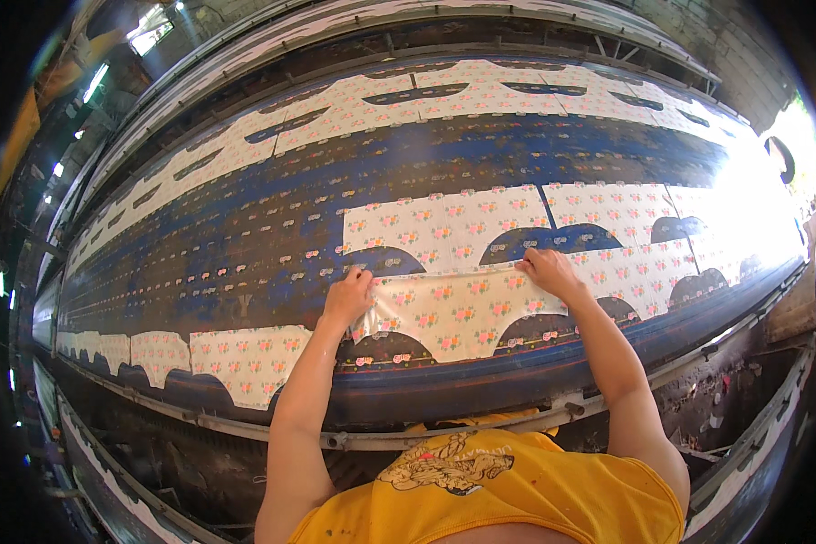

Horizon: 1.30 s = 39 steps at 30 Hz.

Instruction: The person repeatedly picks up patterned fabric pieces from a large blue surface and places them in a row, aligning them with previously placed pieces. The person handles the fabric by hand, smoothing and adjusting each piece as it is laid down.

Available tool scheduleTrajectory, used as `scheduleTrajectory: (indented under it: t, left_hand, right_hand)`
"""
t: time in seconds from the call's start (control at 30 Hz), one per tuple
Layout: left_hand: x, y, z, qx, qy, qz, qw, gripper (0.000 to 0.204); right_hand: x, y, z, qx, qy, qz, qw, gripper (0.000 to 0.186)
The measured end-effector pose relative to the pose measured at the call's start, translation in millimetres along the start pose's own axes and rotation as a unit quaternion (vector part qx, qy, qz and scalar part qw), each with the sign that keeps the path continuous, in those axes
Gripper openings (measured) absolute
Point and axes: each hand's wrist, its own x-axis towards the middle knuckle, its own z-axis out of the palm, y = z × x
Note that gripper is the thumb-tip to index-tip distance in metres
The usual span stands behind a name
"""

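Observation:
A cream fabric piece printed with small pink flowers [444, 313] is held along its far edge by both hands, its curved cut-outs facing me. My left hand [352, 292] pinches its left corner, where the cloth bunches slightly. My right hand [548, 272] grips the same edge toward the right. The piece lies low over a long dark blue printing table [199, 299], which has stray flower prints across it. Just beyond my fingers, matching pieces [426, 227] lie flat with dark arched openings between them, and another piece [236, 358] lies to the left.
A further row of printed pieces [326, 98] runs along the table's far side. A metal rail [335, 440] follows the near edge by my body. Similar long tables [91, 453] stand at either side, with lights [95, 83] at the upper left and bright glare at the right.

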Motion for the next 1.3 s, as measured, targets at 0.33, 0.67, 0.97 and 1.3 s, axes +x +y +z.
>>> scheduleTrajectory:
  t: [0.33,0.67,0.97,1.3]
  left_hand:
    - [4,-12,-5,0.020,-0.005,0.003,1.000,0.028]
    - [4,0,-9,-0.113,0.101,0.019,0.988,0.016]
    - [16,6,4,-0.095,0.017,-0.052,0.994,0.016]
    - [16,21,-9,-0.134,-0.011,-0.045,0.990,0.010]
  right_hand:
    - [11,24,10,-0.068,0.054,0.038,0.995,0.036]
    - [4,11,-8,0.002,0.121,-0.020,0.993,0.020]
    - [0,11,9,0.094,0.083,-0.011,0.992,0.015]
    - [1,0,6,-0.014,0.037,-0.009,0.999,0.011]
